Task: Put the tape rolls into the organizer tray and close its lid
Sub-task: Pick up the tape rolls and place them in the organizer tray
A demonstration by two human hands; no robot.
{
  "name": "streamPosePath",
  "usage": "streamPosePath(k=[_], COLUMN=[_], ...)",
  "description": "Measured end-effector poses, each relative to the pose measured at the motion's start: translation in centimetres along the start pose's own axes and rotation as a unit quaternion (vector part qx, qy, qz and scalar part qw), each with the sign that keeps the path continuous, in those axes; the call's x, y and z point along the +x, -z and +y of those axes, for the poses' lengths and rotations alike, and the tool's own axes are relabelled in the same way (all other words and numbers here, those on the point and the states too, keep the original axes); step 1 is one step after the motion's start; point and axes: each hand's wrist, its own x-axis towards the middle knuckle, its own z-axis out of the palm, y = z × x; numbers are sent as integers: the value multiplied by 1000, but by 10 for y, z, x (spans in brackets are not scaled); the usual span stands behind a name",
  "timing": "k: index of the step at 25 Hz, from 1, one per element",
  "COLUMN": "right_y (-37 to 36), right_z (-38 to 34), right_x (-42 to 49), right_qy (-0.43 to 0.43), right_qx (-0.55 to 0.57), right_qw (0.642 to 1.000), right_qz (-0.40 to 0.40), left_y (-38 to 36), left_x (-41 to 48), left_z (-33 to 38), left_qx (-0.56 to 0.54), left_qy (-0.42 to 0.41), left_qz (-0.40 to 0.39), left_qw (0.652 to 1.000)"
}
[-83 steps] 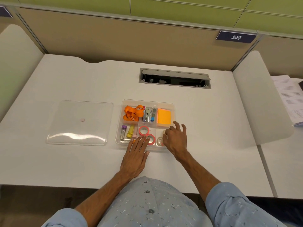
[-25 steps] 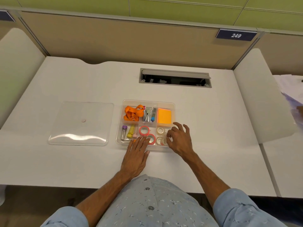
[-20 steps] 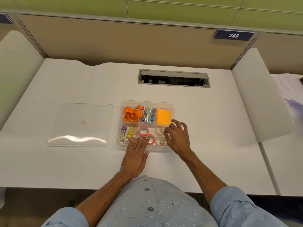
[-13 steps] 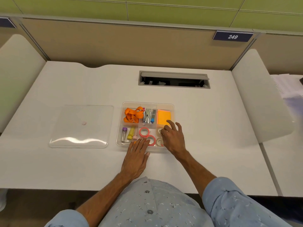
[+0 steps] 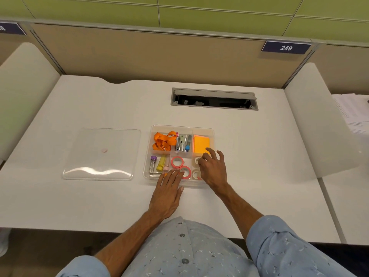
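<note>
The clear plastic organizer tray (image 5: 212, 130) sits open mid-desk, and its clear flat lid (image 5: 101, 154) lies just beside it to the left, so closing is not yet done. Two pink-rimmed tape rolls (image 5: 177, 162) and small white tape rolls (image 5: 196, 173) already lie in its near compartments. The left hand (image 5: 167, 194) rests flat and empty at the near rim; the right hand (image 5: 213, 170) curls over the white rolls, though I cannot tell whether it grasps one.

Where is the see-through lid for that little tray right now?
The clear lid lies flat on the white desk, off the organizer tray and just to its left, well away from both hands.
</note>
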Motion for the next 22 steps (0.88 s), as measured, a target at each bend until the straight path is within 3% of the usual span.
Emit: streamPosePath(k=[5,10,22], right_y=[-1,-1,0], right_z=[0,-1,-5], right_x=[-6,-7,2], right_qy=[-67,-81,-103], right_qx=[64,51,86], right_qw=[994,995,991], right_qz=[55,-1,-2], left_y=[0,0,-1], left_x=[-1,-1,0], left_z=[0,0,-2], left_qx=[-3,-4,6], left_qy=[0,0,-9], left_qz=[3,3,0], left_qw=[1000,1000,1000])
